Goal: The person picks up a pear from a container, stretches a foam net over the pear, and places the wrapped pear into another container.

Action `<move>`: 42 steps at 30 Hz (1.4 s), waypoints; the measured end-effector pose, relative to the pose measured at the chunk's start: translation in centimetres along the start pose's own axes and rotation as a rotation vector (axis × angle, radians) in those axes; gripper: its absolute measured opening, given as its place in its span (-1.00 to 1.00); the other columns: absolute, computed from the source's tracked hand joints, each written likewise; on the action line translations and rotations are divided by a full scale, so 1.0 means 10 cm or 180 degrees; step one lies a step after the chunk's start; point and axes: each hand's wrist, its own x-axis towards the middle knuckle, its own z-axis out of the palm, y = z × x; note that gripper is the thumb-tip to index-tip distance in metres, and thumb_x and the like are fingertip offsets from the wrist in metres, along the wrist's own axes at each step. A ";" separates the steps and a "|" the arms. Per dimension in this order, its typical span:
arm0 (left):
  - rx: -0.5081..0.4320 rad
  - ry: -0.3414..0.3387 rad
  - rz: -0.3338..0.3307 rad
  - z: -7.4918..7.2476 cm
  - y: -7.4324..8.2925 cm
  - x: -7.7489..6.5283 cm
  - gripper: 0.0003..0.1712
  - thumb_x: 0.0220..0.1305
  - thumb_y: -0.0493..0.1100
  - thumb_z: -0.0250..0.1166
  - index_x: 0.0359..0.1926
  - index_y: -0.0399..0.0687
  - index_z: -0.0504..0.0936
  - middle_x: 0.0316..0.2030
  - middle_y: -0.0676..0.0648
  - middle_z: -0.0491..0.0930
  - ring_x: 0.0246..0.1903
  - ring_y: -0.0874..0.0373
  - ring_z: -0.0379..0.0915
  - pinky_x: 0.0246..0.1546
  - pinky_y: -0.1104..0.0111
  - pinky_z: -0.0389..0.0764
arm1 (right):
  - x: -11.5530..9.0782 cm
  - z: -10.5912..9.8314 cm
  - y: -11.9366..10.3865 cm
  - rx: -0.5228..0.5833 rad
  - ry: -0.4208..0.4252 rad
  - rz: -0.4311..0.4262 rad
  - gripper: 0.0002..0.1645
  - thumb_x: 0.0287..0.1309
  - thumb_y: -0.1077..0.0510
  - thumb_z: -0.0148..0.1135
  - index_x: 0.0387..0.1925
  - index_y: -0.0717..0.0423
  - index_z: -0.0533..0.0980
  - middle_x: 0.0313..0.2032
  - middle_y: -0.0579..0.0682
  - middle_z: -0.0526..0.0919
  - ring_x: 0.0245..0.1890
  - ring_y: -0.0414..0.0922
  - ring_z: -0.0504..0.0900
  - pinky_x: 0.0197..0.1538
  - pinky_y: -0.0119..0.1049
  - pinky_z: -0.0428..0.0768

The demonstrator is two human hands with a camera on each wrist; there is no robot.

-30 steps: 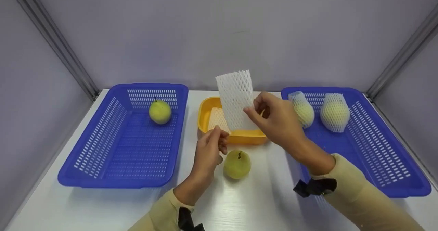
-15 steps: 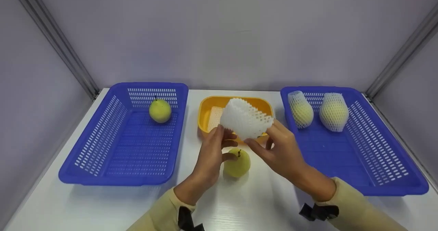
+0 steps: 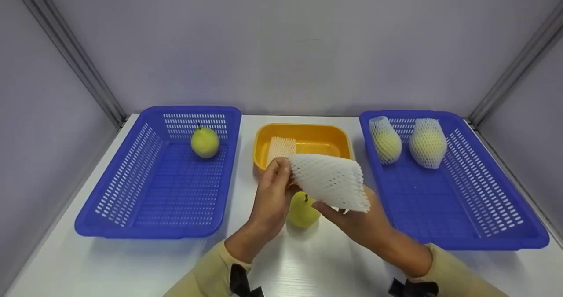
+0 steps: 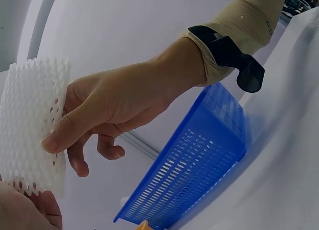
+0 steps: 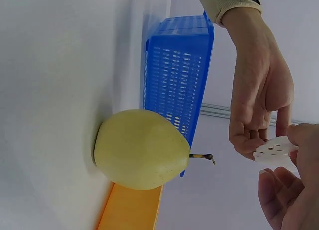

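Observation:
A white foam net sleeve hangs tilted between both hands, above the table. My left hand pinches its left end with thumb and fingers; in the left wrist view the thumb lies flat on the mesh. My right hand holds the lower right part from beneath, its fingers partly hidden by the sleeve. Under the hands, a bare yellow-green pear rests on the white table, its stem upward. The right wrist view shows this pear close by, apart from both hands.
A yellow bin behind the hands holds another foam net. At left, a blue basket contains one bare pear. The blue basket at right has two pears in nets. Grey walls surround the table.
The foam net has come down from upright over the yellow bin to lie tilted nearer the body. My left hand has taken hold of one end; the right hand has lowered with it.

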 end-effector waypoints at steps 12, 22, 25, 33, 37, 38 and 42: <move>0.0002 -0.0144 -0.0045 0.01 -0.10 -0.01 -0.77 0.68 -0.16 -0.19 -0.09 -0.16 0.35 -0.16 -0.06 0.35 -0.13 0.14 0.36 -0.03 0.40 0.47 | 0.01 -0.06 -0.05 0.0834 -0.0390 0.0925 -0.70 0.28 0.52 0.06 -0.03 0.23 0.47 -0.17 0.00 0.60 -0.29 -0.17 0.59 -0.60 -0.34 0.57; 0.0260 -0.0234 -0.0094 0.01 -0.14 -0.01 -0.81 0.66 -0.16 -0.10 -0.15 -0.15 0.35 -0.25 -0.04 0.40 -0.22 0.16 0.40 -0.18 0.42 0.47 | 0.12 -0.11 -0.08 0.1865 -0.0492 0.2393 -0.64 0.55 0.07 0.02 0.17 0.24 0.40 -0.20 0.07 0.58 -0.48 -0.17 0.51 -0.50 -0.45 0.44; 0.0441 -0.0155 -0.0107 -0.01 -0.15 -0.01 -0.80 0.66 -0.13 -0.07 -0.13 -0.14 0.37 -0.26 -0.04 0.46 -0.24 0.16 0.45 -0.20 0.42 0.50 | 0.14 -0.12 -0.08 0.1871 -0.0512 0.2540 -0.59 0.53 0.05 0.06 0.19 0.26 0.46 -0.33 0.03 0.52 -0.58 -0.19 0.41 -0.56 -0.46 0.31; 0.0900 0.0042 0.0081 -0.04 -0.12 -0.01 -0.79 0.64 -0.13 -0.03 -0.10 -0.18 0.43 -0.24 -0.02 0.40 -0.17 0.14 0.39 -0.11 0.37 0.43 | 0.13 -0.15 -0.05 0.1864 -0.0593 0.2797 -0.77 0.52 0.05 0.09 -0.19 0.10 0.57 -0.44 -0.11 0.46 -0.50 -0.21 0.34 -0.48 -0.45 0.24; 0.1023 0.0055 0.0140 -0.06 -0.12 -0.01 -0.77 0.64 -0.14 -0.03 -0.12 -0.21 0.44 -0.28 -0.02 0.39 -0.21 0.13 0.37 -0.16 0.37 0.42 | 0.12 -0.13 -0.05 0.2095 -0.0341 0.2760 -0.79 0.55 0.11 0.02 -0.28 0.07 0.46 -0.43 -0.07 0.46 -0.43 -0.20 0.40 -0.48 -0.45 0.22; 0.1050 0.0042 0.0165 -0.07 -0.13 -0.01 -0.77 0.64 -0.14 -0.03 -0.13 -0.22 0.44 -0.29 -0.02 0.39 -0.23 0.12 0.36 -0.18 0.37 0.43 | 0.12 -0.12 -0.05 0.2127 -0.0253 0.2761 -0.79 0.56 0.10 0.00 -0.27 0.07 0.44 -0.43 -0.06 0.46 -0.43 -0.19 0.41 -0.48 -0.45 0.22; 0.1207 0.0010 0.0212 -0.09 -0.15 -0.01 -0.76 0.64 -0.14 -0.03 -0.14 -0.23 0.44 -0.32 -0.02 0.39 -0.27 0.12 0.35 -0.22 0.38 0.42 | 0.11 -0.07 -0.02 0.2003 -0.0007 0.2806 -0.80 0.58 0.10 -0.04 -0.21 0.10 0.42 -0.45 -0.06 0.45 -0.49 -0.22 0.39 -0.49 -0.47 0.25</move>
